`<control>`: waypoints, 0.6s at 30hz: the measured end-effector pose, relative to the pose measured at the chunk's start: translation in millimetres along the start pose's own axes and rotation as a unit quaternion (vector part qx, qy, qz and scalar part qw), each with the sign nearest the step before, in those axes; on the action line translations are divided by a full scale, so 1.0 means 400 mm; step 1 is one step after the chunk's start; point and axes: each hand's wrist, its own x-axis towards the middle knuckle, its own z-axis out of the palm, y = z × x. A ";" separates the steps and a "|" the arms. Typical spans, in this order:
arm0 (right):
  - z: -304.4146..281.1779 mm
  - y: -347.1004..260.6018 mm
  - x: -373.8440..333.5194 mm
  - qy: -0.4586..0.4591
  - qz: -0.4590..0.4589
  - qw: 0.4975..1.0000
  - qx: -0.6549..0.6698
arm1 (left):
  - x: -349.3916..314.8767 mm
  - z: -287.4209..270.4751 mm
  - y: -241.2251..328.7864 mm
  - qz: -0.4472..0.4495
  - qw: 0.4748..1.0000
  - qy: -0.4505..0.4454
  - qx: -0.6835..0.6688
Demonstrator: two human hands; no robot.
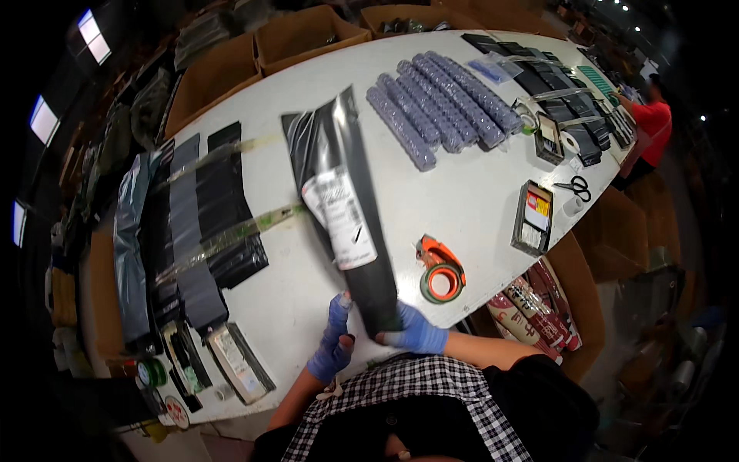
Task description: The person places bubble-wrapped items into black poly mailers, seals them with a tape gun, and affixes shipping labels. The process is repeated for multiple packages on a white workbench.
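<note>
A long black plastic mailing bag [375,291] with a white printed label [344,219] stands tilted over the white table, its loose, shiny top flap pointing away from me. My right hand [416,329], in a blue glove, is closed around the bag's lower right end. Just left of that end is my left hand [332,339], also blue-gloved, its thumb and fingers apart and nothing visible between them. An orange tape dispenser [442,269] with a roll of tape lies on the table to the right of the bag.
Bubble-wrapped rolls [443,104] lie at the table's [462,200] far side. Stacked black bags [223,208] are strapped down on the left. At right are a label box [533,217], scissors [576,187] and a person in red [653,123]. Cardboard boxes [304,38] line the back.
</note>
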 end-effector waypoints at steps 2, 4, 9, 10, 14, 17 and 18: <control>-0.123 -0.075 0.116 0.099 -0.114 0.989 0.000 | 0.107 -0.013 0.066 -0.035 0.996 0.002 -0.081; -0.370 -0.281 0.337 0.072 -0.057 0.996 0.020 | 0.155 0.002 0.081 -0.082 0.990 0.028 -0.110; -0.706 -0.703 0.712 0.443 -0.175 0.853 0.214 | 0.152 0.036 0.013 -0.271 0.957 0.063 -0.082; -0.725 -0.655 0.744 0.454 -0.175 0.873 0.037 | 0.142 0.035 0.009 -0.283 0.953 0.074 -0.074; -0.638 -0.297 0.781 0.254 -0.019 0.721 -0.645 | 0.045 0.022 -0.053 -0.319 0.934 0.162 -0.013; -0.625 -0.125 0.732 0.231 0.148 0.636 -0.721 | 0.047 -0.033 -0.057 -0.315 0.930 0.170 0.090; -0.677 -0.030 0.730 0.284 0.113 0.571 -0.762 | 0.057 -0.078 -0.062 -0.291 0.933 0.167 0.131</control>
